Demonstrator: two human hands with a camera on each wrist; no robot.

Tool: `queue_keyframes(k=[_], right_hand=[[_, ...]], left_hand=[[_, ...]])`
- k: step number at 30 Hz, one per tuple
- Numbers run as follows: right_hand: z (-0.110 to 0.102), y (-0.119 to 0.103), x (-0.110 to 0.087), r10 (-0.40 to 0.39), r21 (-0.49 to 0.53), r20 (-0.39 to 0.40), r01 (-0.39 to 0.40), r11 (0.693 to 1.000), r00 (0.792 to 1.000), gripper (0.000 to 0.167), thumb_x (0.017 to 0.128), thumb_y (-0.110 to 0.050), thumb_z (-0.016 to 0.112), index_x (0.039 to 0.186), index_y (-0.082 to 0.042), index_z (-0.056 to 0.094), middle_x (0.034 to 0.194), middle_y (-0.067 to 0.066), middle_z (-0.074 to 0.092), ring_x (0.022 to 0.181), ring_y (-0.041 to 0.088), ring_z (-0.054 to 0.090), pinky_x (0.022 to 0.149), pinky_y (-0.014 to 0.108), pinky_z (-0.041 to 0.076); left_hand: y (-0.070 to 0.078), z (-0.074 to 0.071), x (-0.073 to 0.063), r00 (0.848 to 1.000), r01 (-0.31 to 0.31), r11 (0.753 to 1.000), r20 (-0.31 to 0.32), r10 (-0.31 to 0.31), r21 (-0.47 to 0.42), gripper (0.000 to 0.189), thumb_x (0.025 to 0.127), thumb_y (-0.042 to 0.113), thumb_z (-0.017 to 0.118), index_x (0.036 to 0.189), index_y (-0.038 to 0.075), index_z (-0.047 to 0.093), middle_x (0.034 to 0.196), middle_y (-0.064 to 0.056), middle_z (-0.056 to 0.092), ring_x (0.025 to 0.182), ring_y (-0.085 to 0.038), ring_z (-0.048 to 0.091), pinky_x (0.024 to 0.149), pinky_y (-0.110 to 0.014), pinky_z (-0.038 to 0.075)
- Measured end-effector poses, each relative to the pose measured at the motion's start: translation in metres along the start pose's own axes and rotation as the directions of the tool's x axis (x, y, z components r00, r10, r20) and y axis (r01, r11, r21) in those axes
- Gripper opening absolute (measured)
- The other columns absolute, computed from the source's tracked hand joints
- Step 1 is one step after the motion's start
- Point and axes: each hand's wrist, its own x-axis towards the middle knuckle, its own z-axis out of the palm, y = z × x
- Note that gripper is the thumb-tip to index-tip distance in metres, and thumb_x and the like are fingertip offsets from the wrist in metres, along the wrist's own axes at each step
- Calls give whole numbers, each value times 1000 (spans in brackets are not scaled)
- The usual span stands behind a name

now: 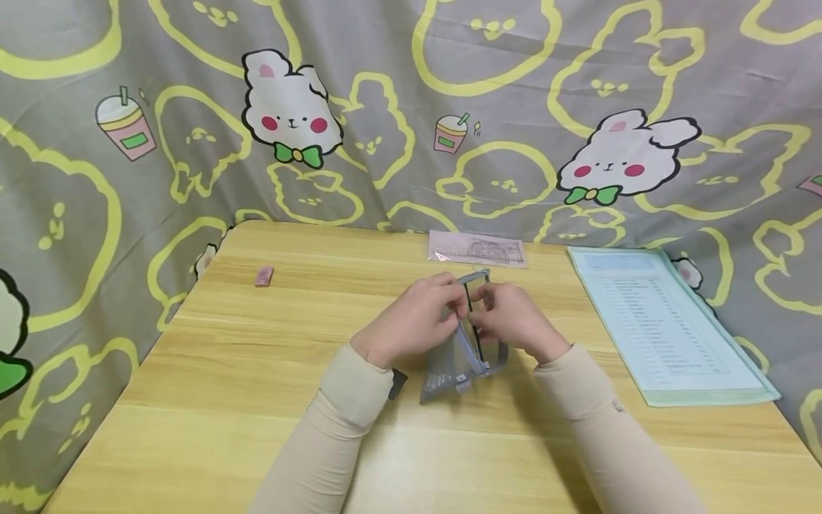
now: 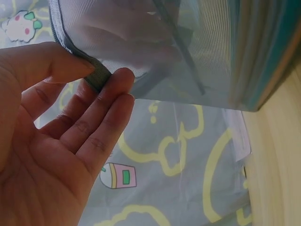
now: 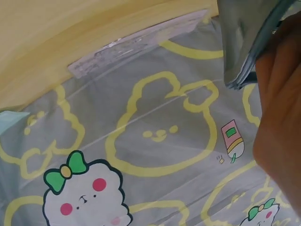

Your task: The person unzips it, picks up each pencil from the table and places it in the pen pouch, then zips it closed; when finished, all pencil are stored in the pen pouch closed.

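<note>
A see-through grey zip pouch [image 1: 443,375] with blue-grey edging stands tilted above the table between both hands, its mouth spread apart. My left hand [image 1: 414,321] grips the left side of the mouth. In the left wrist view, the thumb and index finger of the left hand [image 2: 61,132] pinch the dark edging of the pouch [image 2: 202,52], and fingers show through its wall. My right hand [image 1: 516,321] holds the right side of the mouth, fingertips at the opening. In the right wrist view, the pouch [image 3: 244,37] partly covers the right hand's [image 3: 282,99] fingertips.
A pink card in a clear sleeve [image 1: 477,248] lies at the table's back edge. Far left sits a small pink block [image 1: 264,277]. Pale blue printed sheets [image 1: 668,328] lie at the right. A patterned curtain [image 1: 398,178] hangs behind the wooden table [image 1: 212,400].
</note>
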Motion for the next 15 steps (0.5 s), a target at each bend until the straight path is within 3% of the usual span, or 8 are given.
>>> queue_keyframes(k=[4, 6, 8, 10, 12, 15], right_hand=[[-9, 0, -2, -15, -13, -27, 15, 1000, 1000, 32, 99, -19, 66, 125, 1, 65, 86, 12, 76, 66, 18, 76, 60, 30, 57], [-19, 5, -2, -43, -62, -114, 36, 997, 993, 26, 100, -20, 64, 118, -2, 67, 87, 13, 77, 65, 18, 74, 61, 31, 56], [-29, 14, 3, -87, -136, -227, 57, 989, 970, 22, 99, -20, 62, 113, -5, 69, 92, 12, 78, 68, 19, 73, 63, 32, 54], [-35, 26, 12, -126, -168, -279, 81, 983, 952, 23, 101, -21, 62, 116, -6, 70, 103, 14, 78, 78, 26, 74, 68, 36, 54], [-36, 41, 24, -166, -122, -231, 141, 983, 959, 30, 104, -20, 61, 130, -7, 67, 125, 15, 74, 101, 33, 74, 82, 41, 58], [-32, 61, 37, -205, 114, -51, 209, 971, 977, 45, 108, -16, 58, 152, -6, 53, 154, 18, 55, 135, 42, 60, 106, 54, 54]], left_hand=[[0, -1, 1, 1000, -1, 1000, -3, 1, 8, 17, 91, -5, 65, 91, 11, 67, 97, -1, 62, 89, -17, 64, 77, -24, 50], [1, -2, 2, 1000, 4, 1000, -3, -4, 10, 17, 91, -5, 65, 91, 11, 67, 97, -1, 63, 90, -16, 65, 79, -25, 51], [2, -3, 2, 1000, 13, 1000, -5, -13, 14, 17, 91, -6, 65, 90, 11, 67, 97, -1, 62, 90, -16, 64, 79, -25, 52], [3, -4, 2, 1000, 18, 1000, -5, -18, 14, 17, 91, -6, 65, 90, 11, 67, 97, -1, 63, 91, -15, 65, 81, -26, 53], [3, -3, 2, 1000, 19, 1000, -3, -19, 9, 17, 91, -6, 65, 90, 11, 67, 97, -1, 63, 92, -15, 65, 82, -26, 55], [4, -2, 2, 1000, 17, 1000, 2, -17, -13, 16, 92, -6, 65, 90, 11, 66, 98, -1, 63, 95, -14, 65, 87, -28, 57]])
